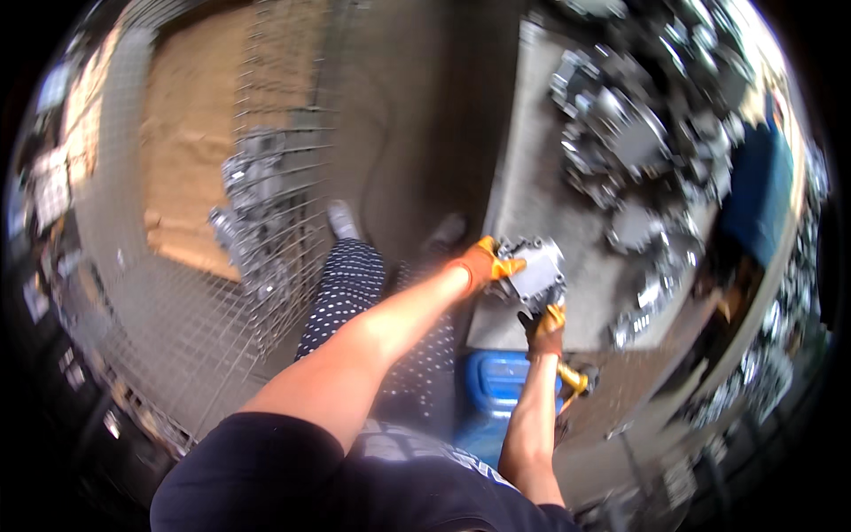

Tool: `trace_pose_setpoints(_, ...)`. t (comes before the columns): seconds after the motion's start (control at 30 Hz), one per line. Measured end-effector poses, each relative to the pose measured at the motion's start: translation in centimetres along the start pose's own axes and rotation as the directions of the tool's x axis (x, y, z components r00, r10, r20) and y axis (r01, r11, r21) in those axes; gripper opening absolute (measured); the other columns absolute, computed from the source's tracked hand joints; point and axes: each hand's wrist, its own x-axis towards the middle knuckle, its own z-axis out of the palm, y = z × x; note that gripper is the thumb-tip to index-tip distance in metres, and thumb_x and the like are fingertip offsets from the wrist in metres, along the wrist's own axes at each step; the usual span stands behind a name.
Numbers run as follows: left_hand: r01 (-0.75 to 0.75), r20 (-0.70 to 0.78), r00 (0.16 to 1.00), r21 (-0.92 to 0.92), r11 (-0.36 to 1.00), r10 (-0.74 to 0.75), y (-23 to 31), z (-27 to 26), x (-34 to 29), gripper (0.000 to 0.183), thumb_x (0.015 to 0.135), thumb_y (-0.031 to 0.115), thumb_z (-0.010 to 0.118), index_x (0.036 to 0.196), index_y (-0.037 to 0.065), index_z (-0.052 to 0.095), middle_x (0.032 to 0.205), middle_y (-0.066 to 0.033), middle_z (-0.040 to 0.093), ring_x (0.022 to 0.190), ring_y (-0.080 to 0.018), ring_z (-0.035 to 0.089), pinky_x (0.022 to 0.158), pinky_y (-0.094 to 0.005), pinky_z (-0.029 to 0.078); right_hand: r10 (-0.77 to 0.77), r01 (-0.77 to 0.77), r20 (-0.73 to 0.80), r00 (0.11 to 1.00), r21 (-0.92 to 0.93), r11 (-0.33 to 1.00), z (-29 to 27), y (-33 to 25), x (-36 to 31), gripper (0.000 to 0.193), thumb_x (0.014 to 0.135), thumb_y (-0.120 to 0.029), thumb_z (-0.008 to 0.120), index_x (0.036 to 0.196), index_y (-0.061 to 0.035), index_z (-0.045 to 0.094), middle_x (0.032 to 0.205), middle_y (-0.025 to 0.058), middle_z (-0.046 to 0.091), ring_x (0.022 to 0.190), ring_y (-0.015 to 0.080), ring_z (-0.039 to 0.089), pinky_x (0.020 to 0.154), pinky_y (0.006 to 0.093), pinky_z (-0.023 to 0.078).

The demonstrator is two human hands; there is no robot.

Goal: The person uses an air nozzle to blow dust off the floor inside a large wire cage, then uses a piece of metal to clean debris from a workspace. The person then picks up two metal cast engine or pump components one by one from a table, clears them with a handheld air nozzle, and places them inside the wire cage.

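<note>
Between my two gloved hands is a silver cast-metal housing (537,269) with a flat, roughly square face and a lobed rim. My left hand (486,264), in an orange glove, closes on its left edge with the thumb over the face. At the lower right edge, my right hand (544,330), in an orange and dark glove, grips the same part. The housing is over the near end of a grey metal table (523,191); whether it touches the tabletop I cannot tell. The fingers beneath the part are hidden.
Similar metal castings (620,133) lie heaped on the table's right side. To the left stands a wire mesh cage (292,191) with cardboard (197,124) and more castings (253,199). Below the table end are a blue plastic container (493,379) and a yellow tool (574,379).
</note>
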Motion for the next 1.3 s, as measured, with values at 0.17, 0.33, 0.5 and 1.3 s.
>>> trace_pose_setpoints(0.17,-0.176,-0.079,0.983,-0.213,0.961,0.163,-2.6,-11.5,-6.4,0.069,0.081,0.033,0.072,0.136,0.004,0.041,0.131,-0.0139,0.049,0.119,-0.0205,0.047,0.099,-0.0314,0.04,-0.167,0.172,0.174,0.97,-0.013,0.985,16.5,-11.9,-3.9,0.027,0.096,-0.026,0.054,0.114,-0.0066,0.055,0.098,0.0015,0.059,0.088,0.0121,0.057,0.073,0.0247,0.047)
trace_pose_setpoints(0.33,-0.379,-0.445,0.864,-0.264,0.887,0.237,-3.5,-23.4,-17.0,0.053,0.086,0.016,0.065,0.133,0.008,0.043,0.122,-0.0059,0.053,0.109,-0.0139,0.049,0.088,-0.0264,0.046,-0.249,0.352,0.494,0.833,-0.127,0.927,33.2,-17.3,-10.0,0.045,0.096,-0.019,0.055,0.136,-0.0038,0.04,0.12,0.006,0.056,0.106,0.0145,0.054,0.094,0.0295,0.042)
trace_pose_setpoints(0.5,-0.571,-0.457,0.693,-0.82,0.036,0.557,-12.0,-39.0,-21.0,0.04,0.091,0.017,0.057,0.129,0.011,0.046,0.114,-0.0048,0.052,0.091,-0.0135,0.05,0.073,-0.0249,0.045,-0.338,0.568,0.765,0.548,-0.044,0.822,46.1,-16.6,-12.5,0.052,0.096,-0.025,0.047,0.139,-0.0003,0.033,0.125,0.011,0.053,0.114,0.0202,0.051,0.098,0.0318,0.04)
trace_pose_setpoints(1.3,-0.453,-0.733,0.618,-0.627,0.633,-0.283,-23.8,-77.5,-0.4,0.073,0.074,0.052,0.072,0.123,0.0,0.054,0.116,-0.0126,0.062,0.1,-0.0282,0.061,0.086,-0.0412,0.049,-0.555,0.322,-0.014,0.832,-0.802,0.502,69.3,-8.1,4.3,0.066,0.075,-0.027,0.068,0.13,0.0005,0.045,0.119,0.0242,0.057,0.111,0.0389,0.055,0.093,0.0401,0.045)
